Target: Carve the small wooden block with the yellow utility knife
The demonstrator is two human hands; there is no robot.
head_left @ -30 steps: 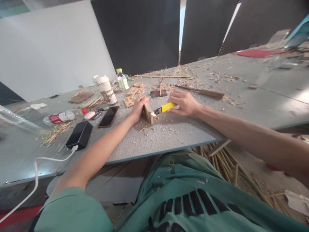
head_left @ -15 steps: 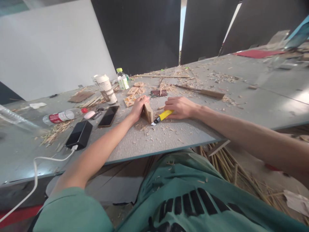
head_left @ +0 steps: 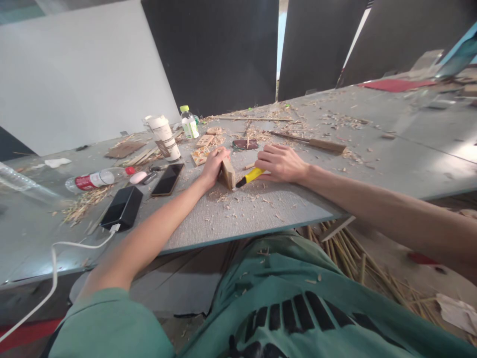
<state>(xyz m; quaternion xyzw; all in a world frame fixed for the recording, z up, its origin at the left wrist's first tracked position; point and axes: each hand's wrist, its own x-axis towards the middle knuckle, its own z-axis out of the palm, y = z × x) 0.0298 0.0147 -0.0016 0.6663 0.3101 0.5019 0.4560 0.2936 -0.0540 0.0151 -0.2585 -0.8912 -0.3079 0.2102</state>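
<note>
While shavings lie scattered over it, a grey table (head_left: 402,164) spreads across the middle of the frame from side to side. A green shirt (head_left: 283,278) fills the bottom centre, with a heap of thin sticks (head_left: 346,253) below the table edge at lower right. Right of centre lies a wooden-handled tool (head_left: 328,144). At left, a red-capped bottle (head_left: 95,180) lies on its side, and a paper cup (head_left: 164,136) stands tilted in view above a phone (head_left: 167,180) and a black box (head_left: 122,208). Near the centre, the left hand (head_left: 214,166) grips a wooden block (head_left: 228,174), which stands on edge on the table. Just right of it, the right hand (head_left: 281,163) has its fingers curled round a yellow cutter (head_left: 254,175), tip pointing down-left at the block's lower end; whether they touch is too small to tell.
</note>
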